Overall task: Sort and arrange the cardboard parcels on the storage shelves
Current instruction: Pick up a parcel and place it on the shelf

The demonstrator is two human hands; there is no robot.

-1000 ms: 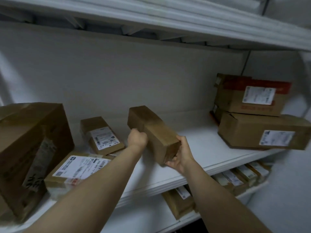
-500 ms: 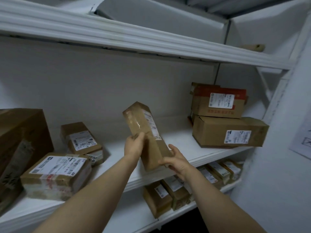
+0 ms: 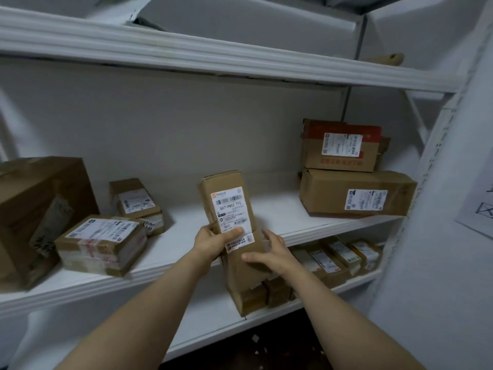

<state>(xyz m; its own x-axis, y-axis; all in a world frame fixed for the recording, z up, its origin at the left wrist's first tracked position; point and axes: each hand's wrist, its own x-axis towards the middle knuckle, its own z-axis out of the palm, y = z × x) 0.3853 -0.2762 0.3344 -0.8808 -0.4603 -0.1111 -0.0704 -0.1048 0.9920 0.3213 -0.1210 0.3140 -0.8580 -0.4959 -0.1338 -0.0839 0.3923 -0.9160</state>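
A long brown cardboard parcel [image 3: 226,198] with a white shipping label stands tilted, label toward me, in front of the middle shelf [image 3: 280,217]. My left hand [image 3: 213,243] grips its left side, thumb pressed across the label's lower part. My right hand [image 3: 274,253] holds the parcel's lower right side with its fingers spread around the edge. The parcel's lower end overlaps the shelf's front lip.
On the middle shelf a big box [image 3: 34,209] and two small labelled parcels [image 3: 104,244] [image 3: 136,204] sit at the left; two stacked boxes [image 3: 354,193] [image 3: 341,145] sit at the right. Several small parcels [image 3: 333,257] line the lower shelf. A white wall [image 3: 448,236] stands at the right.
Both hands have turned the long parcel from lying slanted to nearly upright, bringing its label to face me. The view has pulled back and swung slightly right.
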